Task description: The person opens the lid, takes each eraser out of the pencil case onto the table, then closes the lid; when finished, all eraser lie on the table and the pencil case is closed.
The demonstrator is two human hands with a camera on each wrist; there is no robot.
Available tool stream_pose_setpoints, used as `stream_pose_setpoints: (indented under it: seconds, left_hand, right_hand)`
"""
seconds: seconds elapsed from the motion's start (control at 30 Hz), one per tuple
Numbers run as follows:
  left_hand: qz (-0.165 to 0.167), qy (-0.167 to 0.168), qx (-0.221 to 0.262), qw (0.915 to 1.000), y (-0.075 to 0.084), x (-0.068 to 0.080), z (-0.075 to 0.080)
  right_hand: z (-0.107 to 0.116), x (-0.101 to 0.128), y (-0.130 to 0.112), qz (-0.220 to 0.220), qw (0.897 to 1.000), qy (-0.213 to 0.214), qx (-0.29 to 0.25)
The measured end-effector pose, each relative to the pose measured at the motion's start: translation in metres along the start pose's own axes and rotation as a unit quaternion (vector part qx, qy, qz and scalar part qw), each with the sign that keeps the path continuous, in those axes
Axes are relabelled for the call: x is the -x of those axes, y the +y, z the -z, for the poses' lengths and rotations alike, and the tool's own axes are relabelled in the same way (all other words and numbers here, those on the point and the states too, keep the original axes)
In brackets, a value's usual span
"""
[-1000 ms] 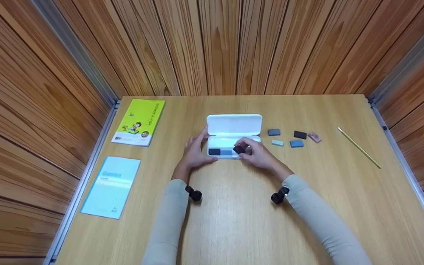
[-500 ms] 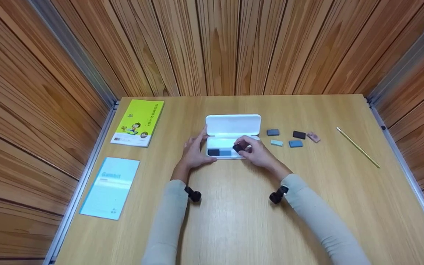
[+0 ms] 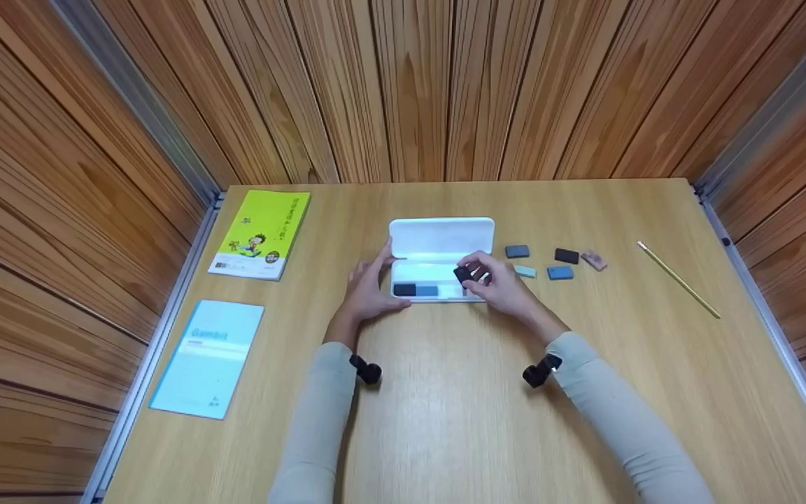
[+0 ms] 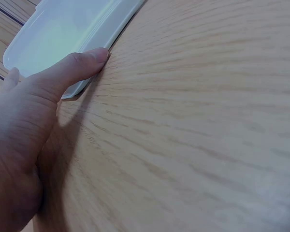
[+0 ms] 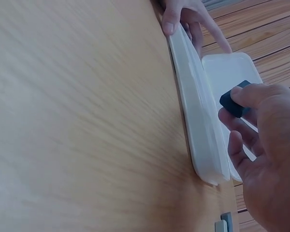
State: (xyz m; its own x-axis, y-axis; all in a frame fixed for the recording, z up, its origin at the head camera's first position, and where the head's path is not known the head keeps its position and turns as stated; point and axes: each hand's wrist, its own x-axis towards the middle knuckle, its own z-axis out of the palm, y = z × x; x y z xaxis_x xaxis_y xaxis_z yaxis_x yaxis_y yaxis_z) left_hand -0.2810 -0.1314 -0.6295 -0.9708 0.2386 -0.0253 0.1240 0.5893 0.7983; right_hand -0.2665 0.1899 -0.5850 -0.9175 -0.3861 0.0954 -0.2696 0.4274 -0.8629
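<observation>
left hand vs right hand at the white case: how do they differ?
Left hand rests with straight fingers against the white case at its left end, holding nothing; right hand pinches a black eraser above the case's right part. Both wear wrist cameras and pale sleeves.

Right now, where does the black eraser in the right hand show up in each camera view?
Head: black eraser just right of centre, pinched by the right hand over the white case.
Left wrist: not in it.
Right wrist: right edge, at the fingertips.
Shared landmark: the white case.
</observation>
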Motion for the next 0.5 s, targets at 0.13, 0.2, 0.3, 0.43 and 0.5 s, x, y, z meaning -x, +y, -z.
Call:
stream_pose_setpoints:
  seconds: [0.13,0.2,0.3,0.43,0.5]
  left_hand:
    - [-0.007,-0.002,-0.005,1.0,0.0,-0.001,0.0]
    - [-0.014,-0.003,-0.007,0.9999,-0.001,-0.002,0.001]
    - [-0.022,-0.003,-0.007,0.9997,-0.001,-0.003,0.002]
    - [-0.018,-0.002,-0.008,0.9998,-0.002,-0.002,0.002]
    - [-0.014,-0.002,-0.01,0.9999,-0.002,-0.002,0.001]
  right_hand:
    - [0.011,0.004,0.003,-0.002,1.0,0.018,0.001]
    - [0.017,0.006,0.005,-0.007,1.0,0.027,0.004]
    - [0.028,0.009,0.009,-0.017,0.999,0.032,0.006]
    - [0.041,0.013,0.016,-0.027,0.999,0.038,0.007]
    - [0.048,0.016,0.02,-0.03,0.999,0.045,0.007]
